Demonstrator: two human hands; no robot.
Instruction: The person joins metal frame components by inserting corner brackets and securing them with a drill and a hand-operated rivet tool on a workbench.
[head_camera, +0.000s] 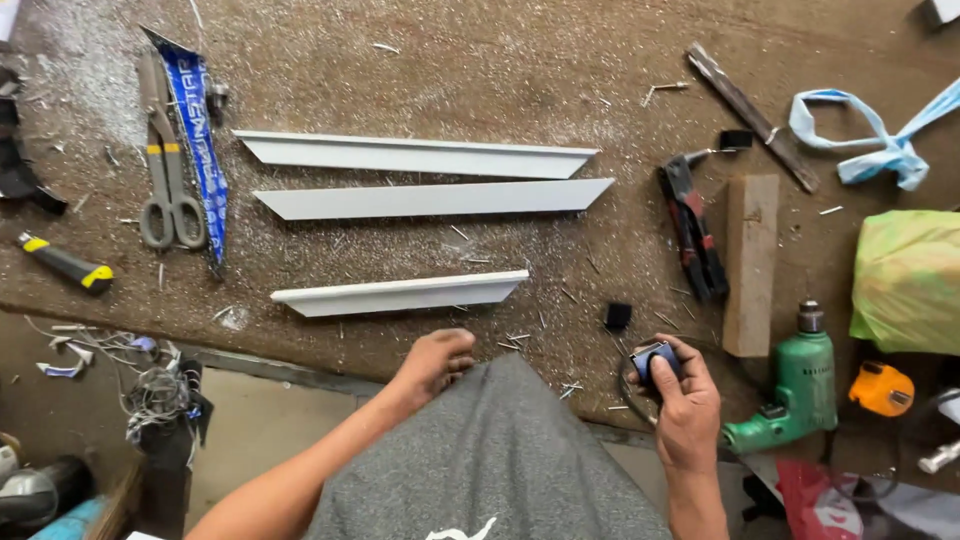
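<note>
Near the lower centre, the left hand (432, 362) rested curled and empty just below the shortest white strip (400, 294), which ran left-right; the right hand (685, 395) gripped a small dark block (655, 362).

Brown bench (480, 70), shavings everywhere: three white mitred strips (415, 155) centre, snips (165, 160) upper left, green drill (795, 390) lower right.

Single head view, looking steeply down, close over workbench (520, 60) edge.
</note>
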